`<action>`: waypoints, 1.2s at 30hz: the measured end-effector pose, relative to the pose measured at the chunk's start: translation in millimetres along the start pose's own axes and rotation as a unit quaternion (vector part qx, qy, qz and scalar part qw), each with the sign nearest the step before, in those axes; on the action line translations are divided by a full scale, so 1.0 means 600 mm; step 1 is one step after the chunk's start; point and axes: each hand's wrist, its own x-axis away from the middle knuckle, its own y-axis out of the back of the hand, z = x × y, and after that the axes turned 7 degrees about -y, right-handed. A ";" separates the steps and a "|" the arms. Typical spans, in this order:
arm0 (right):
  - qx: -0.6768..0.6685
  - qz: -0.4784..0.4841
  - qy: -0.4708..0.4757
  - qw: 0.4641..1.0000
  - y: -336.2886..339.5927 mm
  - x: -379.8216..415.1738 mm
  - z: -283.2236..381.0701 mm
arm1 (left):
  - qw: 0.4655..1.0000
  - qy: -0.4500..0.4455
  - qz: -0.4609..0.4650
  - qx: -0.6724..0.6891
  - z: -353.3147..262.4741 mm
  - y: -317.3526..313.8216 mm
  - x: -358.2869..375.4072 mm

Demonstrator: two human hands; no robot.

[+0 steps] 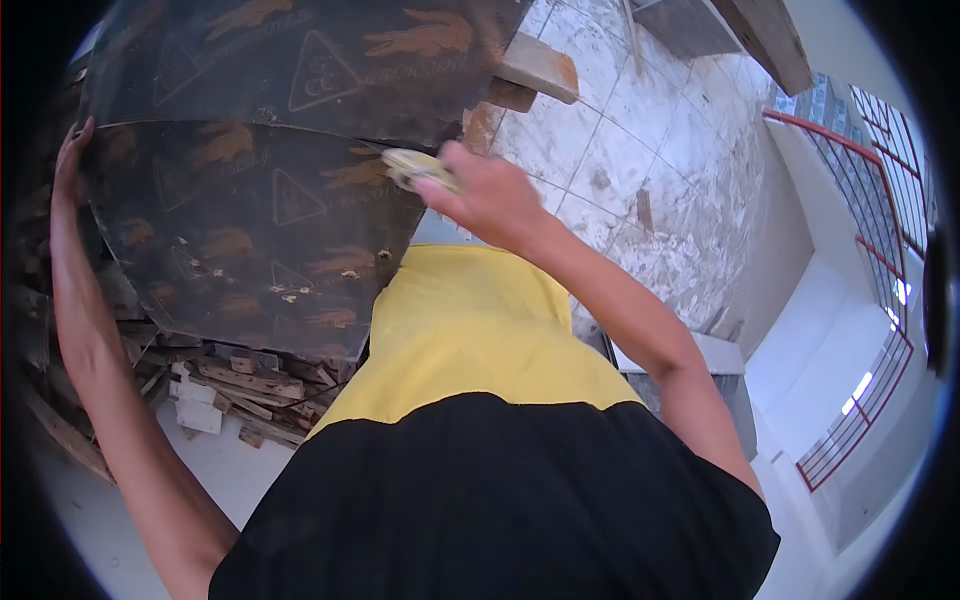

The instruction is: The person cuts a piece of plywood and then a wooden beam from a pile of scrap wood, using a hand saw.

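Observation:
My right hand (495, 195) is closed around a small pale yellow hand tool (420, 170), blurred by motion, so I cannot tell its exact kind. The tool overlaps the right side of a dark printed board (210, 200), close to a thin line that crosses the board from left to right. My left hand (72, 165) grips the board's far left edge, its fingertips at the left end of that line. Above the line lies another dark printed panel (250, 55) with orange hand prints and triangle marks. A few pale chips dot the lower board.
Below the board, scrap wood strips (255, 385) lie piled on the floor. White-smeared floor tiles (600, 150) spread to the right, with a wooden block (540, 68) beside the panel. A timber piece (765, 45) juts in at top right, near a red-railed staircase (870, 160).

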 end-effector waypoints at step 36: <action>0.035 0.011 -0.134 0.990 0.141 0.267 -0.095 | 1.000 -0.006 0.005 -0.028 0.004 -0.004 -0.010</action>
